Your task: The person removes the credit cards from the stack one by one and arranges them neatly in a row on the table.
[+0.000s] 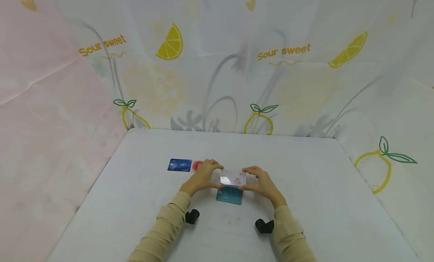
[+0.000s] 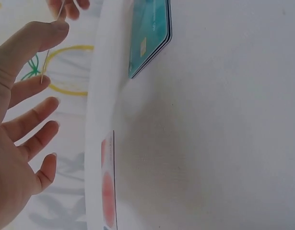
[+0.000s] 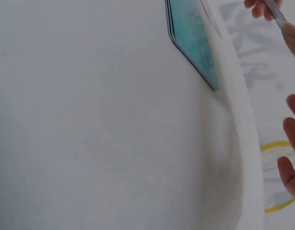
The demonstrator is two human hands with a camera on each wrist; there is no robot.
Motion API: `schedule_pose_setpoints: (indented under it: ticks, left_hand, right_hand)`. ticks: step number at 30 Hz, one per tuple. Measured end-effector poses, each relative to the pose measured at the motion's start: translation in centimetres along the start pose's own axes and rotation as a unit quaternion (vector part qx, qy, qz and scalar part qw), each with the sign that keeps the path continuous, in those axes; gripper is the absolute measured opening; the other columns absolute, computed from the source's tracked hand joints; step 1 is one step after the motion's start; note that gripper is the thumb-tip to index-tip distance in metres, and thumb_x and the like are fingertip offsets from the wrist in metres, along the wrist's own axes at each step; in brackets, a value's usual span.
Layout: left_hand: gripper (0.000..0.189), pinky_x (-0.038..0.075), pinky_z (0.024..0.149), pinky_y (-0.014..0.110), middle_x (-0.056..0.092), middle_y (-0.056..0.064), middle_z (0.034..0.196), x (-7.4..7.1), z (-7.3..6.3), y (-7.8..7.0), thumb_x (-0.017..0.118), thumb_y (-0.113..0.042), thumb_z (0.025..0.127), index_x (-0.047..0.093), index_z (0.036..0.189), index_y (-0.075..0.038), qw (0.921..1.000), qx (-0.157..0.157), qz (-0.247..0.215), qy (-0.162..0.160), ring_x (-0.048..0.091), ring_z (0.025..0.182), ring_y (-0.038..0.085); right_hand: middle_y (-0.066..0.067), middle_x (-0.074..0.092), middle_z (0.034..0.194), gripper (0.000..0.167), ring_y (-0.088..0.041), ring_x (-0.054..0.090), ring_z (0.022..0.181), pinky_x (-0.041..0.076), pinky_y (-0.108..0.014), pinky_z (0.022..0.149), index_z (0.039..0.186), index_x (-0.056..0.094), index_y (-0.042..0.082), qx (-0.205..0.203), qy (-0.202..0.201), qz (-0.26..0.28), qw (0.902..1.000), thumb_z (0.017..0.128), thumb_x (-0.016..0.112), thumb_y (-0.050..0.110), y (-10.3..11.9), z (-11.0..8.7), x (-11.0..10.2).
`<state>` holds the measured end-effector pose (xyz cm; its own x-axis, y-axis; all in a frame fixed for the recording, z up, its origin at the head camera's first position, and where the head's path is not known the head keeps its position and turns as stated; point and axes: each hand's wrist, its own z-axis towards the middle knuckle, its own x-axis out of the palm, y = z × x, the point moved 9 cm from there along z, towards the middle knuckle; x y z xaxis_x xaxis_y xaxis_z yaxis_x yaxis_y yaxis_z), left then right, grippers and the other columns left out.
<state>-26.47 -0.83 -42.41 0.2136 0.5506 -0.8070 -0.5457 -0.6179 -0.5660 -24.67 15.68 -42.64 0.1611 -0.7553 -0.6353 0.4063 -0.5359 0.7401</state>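
Note:
A pale card with a small printed figure and flowers (image 1: 233, 178) is held up off the table between both hands. My left hand (image 1: 202, 178) pinches its left end between thumb and index finger; my right hand (image 1: 263, 183) does the same at the right end. In the left wrist view the card (image 2: 47, 57) is seen edge-on, the other left fingers spread apart. Just below it on the table lies a small stack of cards with a teal one (image 1: 229, 196) on top; layered edges show in both wrist views.
Left of the hands, a blue VIP card (image 1: 179, 165) lies beside a white card with a red circle (image 1: 196, 166), partly hidden by the left hand. Everything lies on a white-covered table (image 1: 135, 201). A lemon-print cloth (image 1: 217, 66) hangs behind the table's far edge.

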Motion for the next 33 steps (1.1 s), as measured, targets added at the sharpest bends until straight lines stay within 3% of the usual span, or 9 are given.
schedule_pose_setpoints:
  ticks: [7, 11, 17, 27, 33]
  left_hand:
    - [0.054, 0.039, 0.083, 0.050, 0.059, 0.014, 0.111, -0.8, 1.2, 0.4, 0.082, -0.029, 0.069, 0.066, 0.113, -0.005, 0.9992, -0.002, 0.031, -0.025, 0.048, 0.107, 0.032]
    - [0.053, 0.037, 0.077, 0.046, 0.060, 0.014, 0.109, -1.3, 2.0, 0.7, 0.083, -0.030, 0.067, 0.067, 0.111, -0.005, 0.9984, -0.005, 0.047, -0.032, 0.049, 0.105, 0.032]
    - [0.054, 0.035, 0.084, 0.048, 0.058, 0.014, 0.114, -1.2, 2.9, 2.1, 0.083, -0.029, 0.069, 0.066, 0.114, -0.006, 0.9981, -0.044, 0.042, -0.008, 0.045, 0.112, 0.033]
    - [0.055, 0.034, 0.086, 0.051, 0.057, 0.014, 0.116, -1.0, 4.3, 4.2, 0.083, -0.027, 0.068, 0.066, 0.116, -0.007, 0.9961, -0.076, 0.043, 0.010, 0.045, 0.112, 0.034]
    - [0.054, 0.034, 0.089, 0.055, 0.057, 0.015, 0.119, -0.4, 4.6, 5.2, 0.082, -0.029, 0.069, 0.066, 0.116, -0.009, 0.9933, -0.099, 0.052, 0.030, 0.044, 0.114, 0.035]
  right_hand:
    - [-0.020, 0.059, 0.117, 0.058, -0.039, 0.054, 0.108, 0.043, -0.059, 0.086, 0.120, 0.060, -0.004, 0.014, 0.016, -0.012, 0.9997, 0.071, 0.083, 0.017, -0.6, 1.7, -0.3]
    - [-0.020, 0.059, 0.117, 0.059, -0.040, 0.054, 0.108, 0.043, -0.058, 0.087, 0.121, 0.060, -0.005, 0.020, 0.020, -0.016, 0.9995, 0.071, 0.082, 0.017, -0.9, 2.6, -0.4]
    - [-0.021, 0.059, 0.117, 0.059, -0.039, 0.055, 0.105, 0.044, -0.057, 0.086, 0.120, 0.060, -0.004, 0.019, 0.019, -0.024, 0.9993, 0.070, 0.083, 0.018, -1.2, 3.8, -0.5]
    - [-0.020, 0.059, 0.121, 0.061, -0.038, 0.055, 0.108, 0.044, -0.049, 0.090, 0.123, 0.060, -0.001, 0.072, 0.044, -0.034, 0.9959, 0.071, 0.082, 0.021, -2.7, 5.6, 0.3]
    - [-0.022, 0.058, 0.120, 0.061, -0.039, 0.055, 0.107, 0.044, -0.049, 0.090, 0.123, 0.059, -0.002, 0.076, 0.059, -0.034, 0.9948, 0.072, 0.082, 0.021, -3.5, 6.1, 1.0]
